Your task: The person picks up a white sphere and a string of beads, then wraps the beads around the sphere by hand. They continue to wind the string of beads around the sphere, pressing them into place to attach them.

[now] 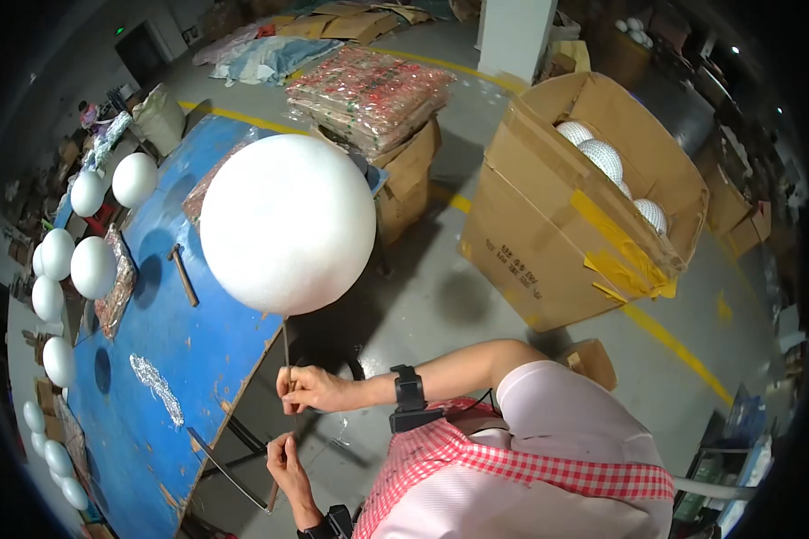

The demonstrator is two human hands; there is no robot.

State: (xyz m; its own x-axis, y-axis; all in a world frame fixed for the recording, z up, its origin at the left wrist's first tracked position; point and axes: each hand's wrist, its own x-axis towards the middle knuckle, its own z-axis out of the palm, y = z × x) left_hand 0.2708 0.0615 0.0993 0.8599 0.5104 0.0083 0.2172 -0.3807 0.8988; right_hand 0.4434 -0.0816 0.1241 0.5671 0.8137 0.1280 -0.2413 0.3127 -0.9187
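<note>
White ball (288, 225) sits beyond both hands, thin rod (286, 346) beneath it pinched in right hand (316, 390); left hand (288, 465) nearer, half-curled, hold unclear.

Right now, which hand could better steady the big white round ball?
Probably the right hand: it holds the thin dark rod, closer to the big white ball than the left hand.

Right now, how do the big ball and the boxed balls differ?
Surface: the big ball is plain; the boxed balls are patterned.
Support: the big ball seems mounted on a rod in the right hand; the boxed balls lie in a carton.
Size: the big ball looks larger than the boxed balls, perhaps partly from nearness.
Shared: round, whitish.
</note>
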